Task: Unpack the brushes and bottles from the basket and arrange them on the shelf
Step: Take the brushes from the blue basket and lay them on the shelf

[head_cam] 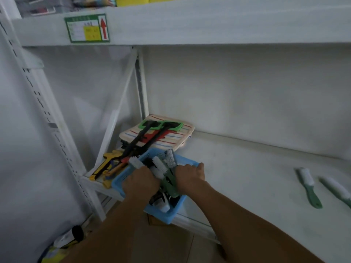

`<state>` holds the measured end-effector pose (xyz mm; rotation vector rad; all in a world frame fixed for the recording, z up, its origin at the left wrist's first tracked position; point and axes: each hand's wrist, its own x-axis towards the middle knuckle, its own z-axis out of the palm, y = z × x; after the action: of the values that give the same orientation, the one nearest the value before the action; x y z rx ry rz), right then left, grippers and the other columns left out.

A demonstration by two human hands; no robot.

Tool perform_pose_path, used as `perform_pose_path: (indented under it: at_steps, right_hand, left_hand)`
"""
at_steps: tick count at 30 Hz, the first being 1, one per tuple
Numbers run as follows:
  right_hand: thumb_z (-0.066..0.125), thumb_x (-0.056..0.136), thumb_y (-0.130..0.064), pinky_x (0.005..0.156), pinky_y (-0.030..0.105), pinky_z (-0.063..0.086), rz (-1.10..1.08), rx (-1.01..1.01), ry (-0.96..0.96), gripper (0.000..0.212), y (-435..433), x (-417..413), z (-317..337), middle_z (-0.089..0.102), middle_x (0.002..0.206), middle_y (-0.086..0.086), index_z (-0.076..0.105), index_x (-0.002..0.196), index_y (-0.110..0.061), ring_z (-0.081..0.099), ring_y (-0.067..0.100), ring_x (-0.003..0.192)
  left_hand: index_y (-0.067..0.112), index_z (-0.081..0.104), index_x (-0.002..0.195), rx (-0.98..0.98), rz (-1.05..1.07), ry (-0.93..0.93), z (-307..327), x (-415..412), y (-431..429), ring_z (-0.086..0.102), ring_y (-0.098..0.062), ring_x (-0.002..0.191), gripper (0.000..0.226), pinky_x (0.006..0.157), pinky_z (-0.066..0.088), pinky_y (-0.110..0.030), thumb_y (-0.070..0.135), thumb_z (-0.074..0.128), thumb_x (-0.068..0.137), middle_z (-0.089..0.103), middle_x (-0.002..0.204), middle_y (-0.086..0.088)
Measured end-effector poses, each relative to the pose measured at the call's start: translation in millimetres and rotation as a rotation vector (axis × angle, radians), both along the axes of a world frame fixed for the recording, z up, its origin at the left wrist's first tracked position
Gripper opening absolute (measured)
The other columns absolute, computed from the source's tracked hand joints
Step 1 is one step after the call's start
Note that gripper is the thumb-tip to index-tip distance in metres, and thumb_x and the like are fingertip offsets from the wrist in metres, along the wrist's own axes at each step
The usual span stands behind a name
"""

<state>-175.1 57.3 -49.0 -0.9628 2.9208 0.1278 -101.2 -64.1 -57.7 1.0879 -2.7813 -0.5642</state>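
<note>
A blue plastic basket sits at the front edge of the white shelf, holding green-handled brushes with white bristles and dark items. My left hand is closed around a white-bristled brush over the basket's left side. My right hand grips a green brush whose bristle head sticks up. Two green brushes lie flat on the shelf at the right. What lies deep in the basket is mostly hidden by my hands.
Behind the basket lies a striped cloth pad with two long black-handled scrubbers with green heads. Yellow and black tools lie at the shelf's left end. An upper shelf with a green label runs overhead. A bottle lies on the floor.
</note>
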Motion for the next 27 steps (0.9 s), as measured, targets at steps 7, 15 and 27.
perform_pose_path:
  at_steps: [7, 15, 27]
  right_hand:
    - [0.066, 0.080, -0.014, 0.103, 0.047, 0.030, -0.045, -0.025, 0.026, 0.018, -3, 2, 6, 0.059, 0.082, -0.001, 0.054, 0.091, -0.021, 0.063, 0.022, 0.093]
    - [0.067, 0.083, -0.005, 0.085, 0.036, 0.046, -0.104, -0.278, 0.072, 0.020, 34, 12, 30, 0.068, 0.105, 0.011, 0.062, 0.101, -0.011, 0.066, 0.029, 0.098]
    - [0.048, 0.103, -0.013, 0.047, 0.026, 0.045, -0.665, -1.712, -0.700, 0.022, 263, 39, 31, 0.070, 0.073, 0.016, 0.067, 0.100, -0.001, 0.054, 0.016, 0.049]
  left_hand:
    - [0.009, 0.051, 0.067, 0.331, 0.071, 0.173, -3, -1, -14, 0.052, -0.025, 0.057, 0.020, 0.051, 0.039, -0.032, 0.018, 0.059, 0.083, 0.056, 0.064, -0.011]
    - [0.007, 0.063, 0.071, 0.484, 0.163, 0.591, 36, 13, 21, 0.063, -0.030, 0.058, 0.030, 0.054, 0.049, -0.035, 0.023, 0.055, 0.095, 0.065, 0.062, -0.013]
    - [0.009, 0.065, 0.082, 0.811, -0.187, 0.687, 50, -2, 232, 0.056, -0.014, 0.039, 0.019, 0.044, 0.046, -0.029, 0.020, 0.059, 0.096, 0.066, 0.063, -0.008]
